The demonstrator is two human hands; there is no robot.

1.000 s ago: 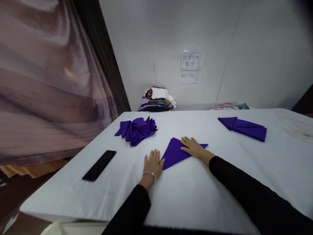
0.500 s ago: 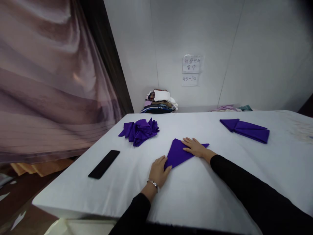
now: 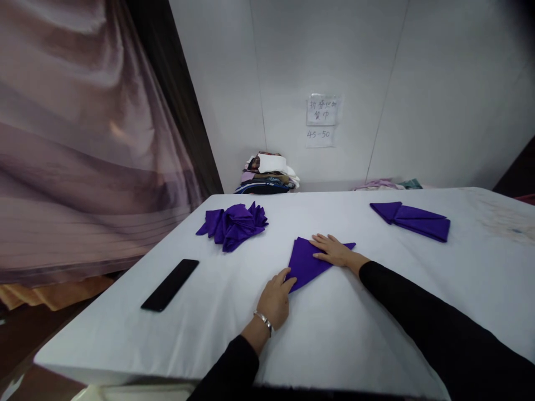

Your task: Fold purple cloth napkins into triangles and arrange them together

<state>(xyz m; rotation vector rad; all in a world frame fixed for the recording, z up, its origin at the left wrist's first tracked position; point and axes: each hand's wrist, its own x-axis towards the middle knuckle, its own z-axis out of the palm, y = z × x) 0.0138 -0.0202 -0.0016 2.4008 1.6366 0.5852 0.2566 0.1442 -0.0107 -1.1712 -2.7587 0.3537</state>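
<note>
A purple cloth napkin (image 3: 304, 266), folded into a flat triangle-like shape, lies on the white-covered table between my hands. My left hand (image 3: 274, 301), with a bracelet at the wrist, grips the napkin's near left corner between thumb and fingers. The fingertips partly hide that corner. Pressed flat over the napkin's far right part is my right hand (image 3: 333, 252), fingers stretched out. The napkin's thin point sticks out beyond that hand to the right.
Left on the white tablecloth (image 3: 343, 334) are a pleated purple napkin (image 3: 234, 225) and a black phone-like slab (image 3: 170, 285). Another folded purple napkin (image 3: 422, 221) lies far right. Stacked cloths (image 3: 267, 175) stand behind the table by the wall. A curtain (image 3: 83, 139) hangs at left.
My left hand has shifted slightly toward me at the napkin's left corner, its fingers now closer together there. My right hand stays flat on the cloth. The whole view has turned slightly.
</note>
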